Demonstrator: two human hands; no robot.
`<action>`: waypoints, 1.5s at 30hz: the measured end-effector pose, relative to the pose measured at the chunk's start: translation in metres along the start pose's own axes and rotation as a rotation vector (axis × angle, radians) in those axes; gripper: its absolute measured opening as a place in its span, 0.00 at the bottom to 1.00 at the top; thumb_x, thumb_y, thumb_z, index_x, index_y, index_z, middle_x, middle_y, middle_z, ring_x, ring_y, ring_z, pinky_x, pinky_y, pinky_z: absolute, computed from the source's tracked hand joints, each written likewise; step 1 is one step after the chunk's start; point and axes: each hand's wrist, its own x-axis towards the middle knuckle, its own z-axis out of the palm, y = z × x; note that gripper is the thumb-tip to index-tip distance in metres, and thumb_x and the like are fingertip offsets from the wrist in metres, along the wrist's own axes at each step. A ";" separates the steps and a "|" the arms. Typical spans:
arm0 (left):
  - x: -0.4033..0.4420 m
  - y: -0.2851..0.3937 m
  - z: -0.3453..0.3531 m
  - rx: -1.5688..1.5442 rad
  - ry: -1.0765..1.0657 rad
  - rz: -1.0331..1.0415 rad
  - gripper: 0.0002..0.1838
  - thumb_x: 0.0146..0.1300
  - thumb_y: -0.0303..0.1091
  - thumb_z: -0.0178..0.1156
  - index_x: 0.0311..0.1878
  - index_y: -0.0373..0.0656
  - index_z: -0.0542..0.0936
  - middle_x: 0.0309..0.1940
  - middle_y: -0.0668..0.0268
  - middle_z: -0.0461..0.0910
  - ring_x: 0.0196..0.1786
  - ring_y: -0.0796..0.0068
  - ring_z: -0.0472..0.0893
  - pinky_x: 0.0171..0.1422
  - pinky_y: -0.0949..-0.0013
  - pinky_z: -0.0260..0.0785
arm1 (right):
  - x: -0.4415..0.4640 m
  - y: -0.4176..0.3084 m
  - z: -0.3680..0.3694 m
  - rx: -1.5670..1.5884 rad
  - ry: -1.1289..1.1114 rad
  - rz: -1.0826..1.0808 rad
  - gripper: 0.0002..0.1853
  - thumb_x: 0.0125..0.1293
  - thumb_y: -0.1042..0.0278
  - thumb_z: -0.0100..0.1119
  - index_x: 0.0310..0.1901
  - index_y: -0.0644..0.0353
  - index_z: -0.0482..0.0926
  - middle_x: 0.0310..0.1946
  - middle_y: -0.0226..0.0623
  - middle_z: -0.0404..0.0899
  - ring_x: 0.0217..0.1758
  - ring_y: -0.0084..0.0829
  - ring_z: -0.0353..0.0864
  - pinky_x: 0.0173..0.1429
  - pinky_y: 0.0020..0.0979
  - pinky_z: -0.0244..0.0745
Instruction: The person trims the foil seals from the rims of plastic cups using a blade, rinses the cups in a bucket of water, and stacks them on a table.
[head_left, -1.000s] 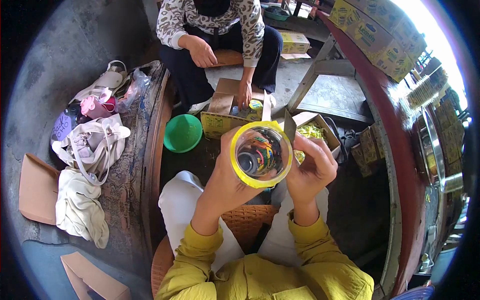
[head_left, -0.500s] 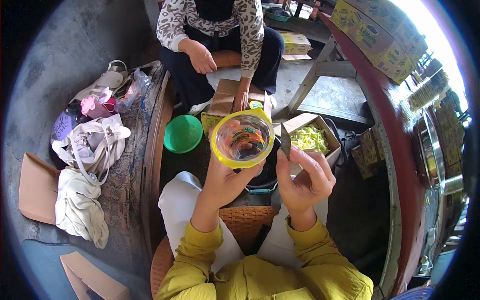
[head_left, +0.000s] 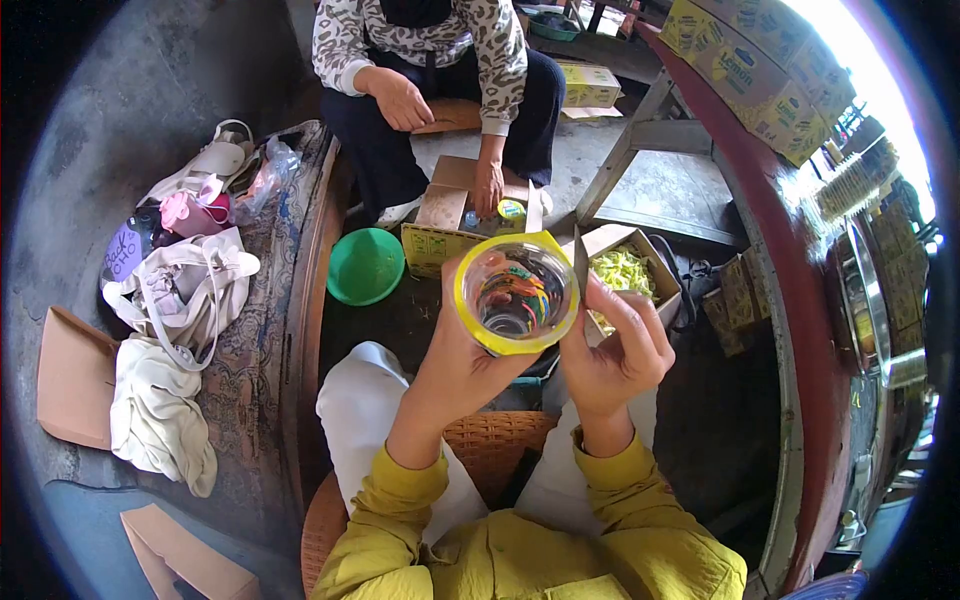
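Note:
A clear plastic cup (head_left: pixel 510 300) with a yellow rim and colored print is tilted so that I look down into it. My left hand (head_left: pixel 450 360) is wrapped around its side. In my right hand (head_left: pixel 622 350), a small dark blade (head_left: pixel 581 260) is pinched between thumb and fingers, pointing up. The blade stands close beside the cup's right rim; whether it touches the rim I cannot tell. Below the cup, a dark bucket is mostly hidden by my hands.
Opposite, a person's hand (head_left: pixel 488 186) reaches into an open carton (head_left: pixel 437 245) with a yellow-topped cup (head_left: pixel 511 211). A box of yellow-green strips (head_left: pixel 625 272) sits at right, a green basin (head_left: pixel 366 267) at left. Bags (head_left: pixel 190 280) lie on the bench.
The cup has moved slightly right and down, toward the blade, and has turned in my left hand. The blade is more upright. The other person's hand has shifted slightly at the carton.

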 end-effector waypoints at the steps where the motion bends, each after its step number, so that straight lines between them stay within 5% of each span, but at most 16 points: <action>1: 0.000 0.000 0.000 -0.026 -0.005 0.006 0.38 0.46 0.27 0.66 0.57 0.37 0.54 0.51 0.58 0.61 0.53 0.71 0.68 0.55 0.70 0.63 | 0.000 0.001 -0.003 0.016 -0.026 0.044 0.16 0.38 0.85 0.65 0.33 0.63 0.80 0.18 0.35 0.74 0.18 0.23 0.72 0.22 0.19 0.64; 45: 0.001 0.001 -0.004 0.082 0.000 0.054 0.39 0.46 0.30 0.67 0.57 0.35 0.54 0.51 0.56 0.61 0.53 0.69 0.68 0.55 0.69 0.63 | 0.002 -0.003 -0.013 0.071 -0.072 0.076 0.15 0.38 0.86 0.64 0.32 0.62 0.81 0.16 0.33 0.73 0.17 0.22 0.71 0.21 0.19 0.62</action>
